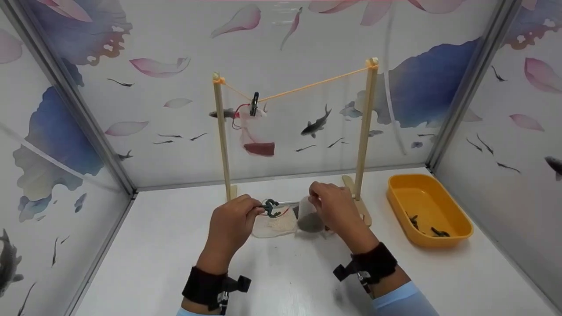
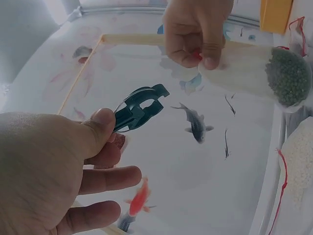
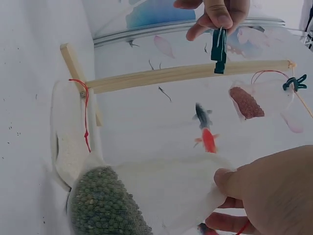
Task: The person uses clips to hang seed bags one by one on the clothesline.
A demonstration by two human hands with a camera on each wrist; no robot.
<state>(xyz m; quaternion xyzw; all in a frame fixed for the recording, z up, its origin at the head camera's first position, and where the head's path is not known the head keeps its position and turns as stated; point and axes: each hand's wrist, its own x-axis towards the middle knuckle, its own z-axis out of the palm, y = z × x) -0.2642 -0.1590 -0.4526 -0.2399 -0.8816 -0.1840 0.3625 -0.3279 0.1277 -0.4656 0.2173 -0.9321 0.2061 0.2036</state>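
Observation:
My left hand [image 1: 230, 224] pinches a dark green plastic clip [image 2: 139, 110] between thumb and index finger, its other fingers loosely spread. In my right hand [image 1: 336, 208] is the upper end of a white mesh drawstring bag [image 3: 168, 188], gripped by thumb and fingers. Green beans [image 3: 105, 203] fill the bag's lower end, which hangs close over the table. Ahead, an orange cord [image 1: 314, 83] sags between two wooden posts. A second clip [image 1: 254, 104] fastens another mesh bag, with dark red beans [image 1: 259, 148] at its bottom, to that cord near the left post.
A mesh bag of pale grains [image 1: 281, 224] with a red drawstring lies on the white table [image 1: 167, 245], between the left post [image 1: 222, 140] and right post [image 1: 365, 136]. At the right, a yellow basin [image 1: 432, 204] contains several dark clips. Printed walls enclose the table.

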